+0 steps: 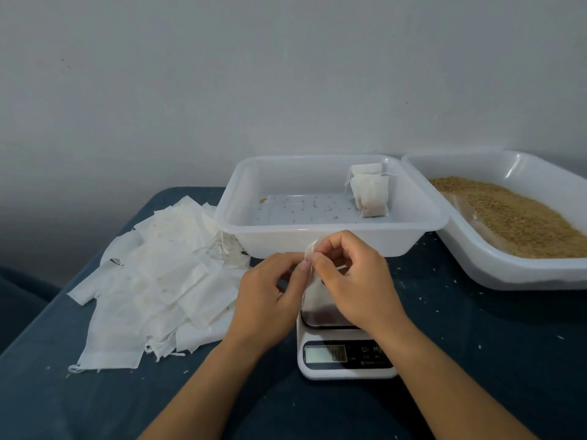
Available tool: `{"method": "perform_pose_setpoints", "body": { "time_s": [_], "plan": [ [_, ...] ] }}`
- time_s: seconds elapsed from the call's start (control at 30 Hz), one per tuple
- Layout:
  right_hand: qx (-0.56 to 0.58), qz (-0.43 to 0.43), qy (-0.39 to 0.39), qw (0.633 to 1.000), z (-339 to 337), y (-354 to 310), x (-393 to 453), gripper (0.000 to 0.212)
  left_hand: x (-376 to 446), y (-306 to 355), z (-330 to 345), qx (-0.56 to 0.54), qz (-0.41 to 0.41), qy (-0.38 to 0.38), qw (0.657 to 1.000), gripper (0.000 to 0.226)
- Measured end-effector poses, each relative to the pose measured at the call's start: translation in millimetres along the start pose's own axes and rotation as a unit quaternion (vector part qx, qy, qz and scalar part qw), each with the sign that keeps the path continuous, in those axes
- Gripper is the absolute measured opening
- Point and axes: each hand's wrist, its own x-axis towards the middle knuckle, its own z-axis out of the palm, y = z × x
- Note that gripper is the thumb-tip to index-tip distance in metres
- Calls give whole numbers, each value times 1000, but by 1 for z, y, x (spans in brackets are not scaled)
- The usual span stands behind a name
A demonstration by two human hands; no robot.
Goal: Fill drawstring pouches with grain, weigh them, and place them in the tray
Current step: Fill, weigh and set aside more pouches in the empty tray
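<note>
While both hands pinched the pouch [310, 277] just above the scale [344, 354], the left grip [270, 296] and right grip [352, 281] curled tight on its top edge. Beyond the scale sat the tray [330, 236], two filled pouches [370, 192] inside; left lay empty pouches [152, 281], right the grain [514, 217].

1 head-worn view, forward and down, close over the hands [317, 281] at the table [476, 344]

We see the scale [344, 354] nearest us, the tray [330, 236] behind it with two pouches [370, 192] inside, empty pouches [158, 281] left, the grain bin [508, 268] right.
</note>
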Motion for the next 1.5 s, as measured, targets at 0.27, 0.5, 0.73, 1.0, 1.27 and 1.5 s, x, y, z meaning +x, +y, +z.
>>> {"method": "perform_pose_setpoints", "body": {
  "time_s": [0.27, 0.5, 0.73, 1.0, 1.27, 1.5],
  "plan": [
    [-9, -4, 6, 1000, 4, 1, -2, 11, 0, -3, 1, 64, 35, 20, 997, 13],
    [-39, 6, 26, 999, -1, 1, -1, 26, 2, -1, 1, 39, -55, 108, 992, 14],
    [-189, -143, 1, 971, -5, -2, -5, 16, 2, 2, -3, 35, -90, 120, 988, 22],
    [-290, -241, -120, 918, -12, -3, -2, 24, 0, 7, -9, -7, -88, 122, 989, 23],
    [-273, -229, -163, 920, -23, -19, 8, 5, 5, 20, -30, -168, -80, 41, 982, 19],
    [-112, -104, -259, 954, -40, -32, 8, 5, 18, 24, -45, -300, -137, -324, 886, 63]
  ]
}}
